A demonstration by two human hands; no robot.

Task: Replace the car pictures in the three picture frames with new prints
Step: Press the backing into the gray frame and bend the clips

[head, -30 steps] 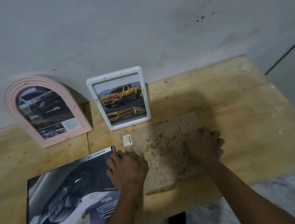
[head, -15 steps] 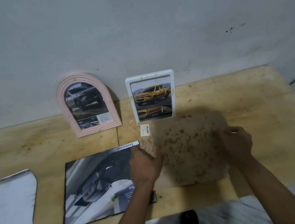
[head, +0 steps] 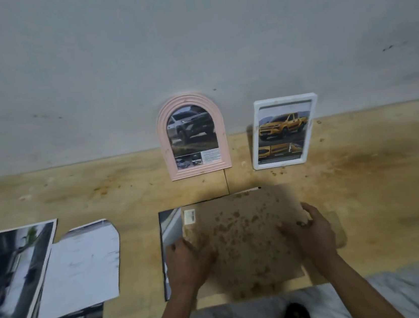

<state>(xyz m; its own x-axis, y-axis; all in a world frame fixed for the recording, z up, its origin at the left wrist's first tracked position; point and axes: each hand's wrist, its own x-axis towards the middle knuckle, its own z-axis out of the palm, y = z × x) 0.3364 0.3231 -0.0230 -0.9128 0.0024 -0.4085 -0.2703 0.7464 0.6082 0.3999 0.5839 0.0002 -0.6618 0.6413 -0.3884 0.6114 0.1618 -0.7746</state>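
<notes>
Speckled brown backing board [head: 244, 236] at lower centre, both hands [head: 189, 260] [head: 311, 233] gripping its sides; could shift the dark car print [head: 170, 227] beneath askew

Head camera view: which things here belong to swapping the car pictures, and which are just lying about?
Part of the job:
- brown backing board, held by the left hand and right hand
- large print under the board
- pink arched frame
- white frame
- loose prints

Just lying about:
- black shoes
- wooden tabletop
- grey wall
</notes>
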